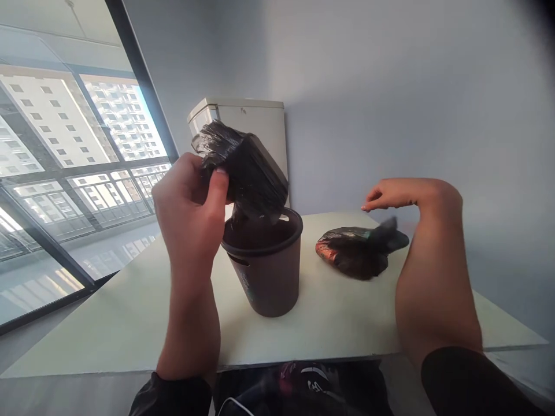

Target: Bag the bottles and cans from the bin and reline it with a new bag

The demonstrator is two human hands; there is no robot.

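My left hand [186,190] grips a bunched black trash bag [255,173] between thumb and fingers. The trash bag is held tilted above the dark brown trash bin [273,277], and its lower part hangs at the bin's open mouth. The bin stands upright on the table. To the right, a filled black trash bag [355,254] lies on the table, its gathered top blurred. Above that bag is my right hand [385,195], bent down at the wrist, fingers drawn together. A gap shows between it and the bag, and nothing is visible in its fingers.
The pale table [338,335] ends at a front edge close to my body. Behind it stands a white cabinet-like appliance [269,127] against the grey wall [381,104]. A large framed window [65,156] fills the left side.
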